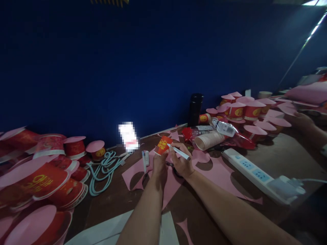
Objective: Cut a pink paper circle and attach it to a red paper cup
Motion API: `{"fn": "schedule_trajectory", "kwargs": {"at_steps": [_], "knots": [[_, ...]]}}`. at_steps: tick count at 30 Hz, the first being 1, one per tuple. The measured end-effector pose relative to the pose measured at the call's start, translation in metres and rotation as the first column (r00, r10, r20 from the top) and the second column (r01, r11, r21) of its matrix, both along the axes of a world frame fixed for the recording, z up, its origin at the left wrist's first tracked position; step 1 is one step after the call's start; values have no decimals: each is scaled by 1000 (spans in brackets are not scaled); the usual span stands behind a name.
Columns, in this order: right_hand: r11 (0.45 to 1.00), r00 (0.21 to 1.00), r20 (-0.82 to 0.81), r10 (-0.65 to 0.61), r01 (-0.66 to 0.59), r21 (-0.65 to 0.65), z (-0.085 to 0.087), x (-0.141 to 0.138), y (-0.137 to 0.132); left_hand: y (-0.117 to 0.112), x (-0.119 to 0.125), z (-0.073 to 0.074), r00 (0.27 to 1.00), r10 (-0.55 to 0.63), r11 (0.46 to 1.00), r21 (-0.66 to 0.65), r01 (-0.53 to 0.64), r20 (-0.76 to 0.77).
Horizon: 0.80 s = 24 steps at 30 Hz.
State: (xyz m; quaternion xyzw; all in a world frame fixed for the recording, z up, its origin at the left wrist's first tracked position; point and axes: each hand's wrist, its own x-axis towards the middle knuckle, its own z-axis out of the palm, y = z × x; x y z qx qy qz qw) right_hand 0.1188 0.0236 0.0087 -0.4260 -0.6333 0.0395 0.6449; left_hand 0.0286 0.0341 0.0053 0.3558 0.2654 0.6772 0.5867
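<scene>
My left hand [160,162] is closed around a small red paper cup [163,144] with yellow characters, held tilted above the table. My right hand [183,160] grips a white pen [182,153] with a dark end; its tip is close to the cup's side, and I cannot tell whether it touches. Beneath both hands lies pink paper [171,192] with rounded pieces cut out. Dark scissor-like handles [176,171] show partly between my wrists. Beside my left hand lie small white tube-like items [145,159].
Red cups with pink paper discs crowd the left [48,177] and back right [238,110]. A blue cable [103,173], lit phone [129,136], black flask [195,109], stacked paper cups [208,140] and power strip [258,173] surround my hands. At right, another person's hand [302,123] touches a pink disc.
</scene>
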Motion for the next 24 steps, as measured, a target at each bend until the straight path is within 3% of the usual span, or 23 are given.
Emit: {"fn": "schedule_trajectory", "kwargs": {"at_steps": [5, 21, 24], "knots": [[1000, 1000, 11, -15, 15, -2, 0, 0, 0, 3, 0, -6, 998, 24, 1000, 4, -23, -53], [999, 1000, 18, -16, 16, -36, 0, -1, -2, -4, -2, 6, 998, -50, 999, -10, 50, -41], [999, 1000, 15, -11, 11, -43, -1, -1, -2, -5, -2, 9, 999, -28, 997, -69, 30, 18]]}}
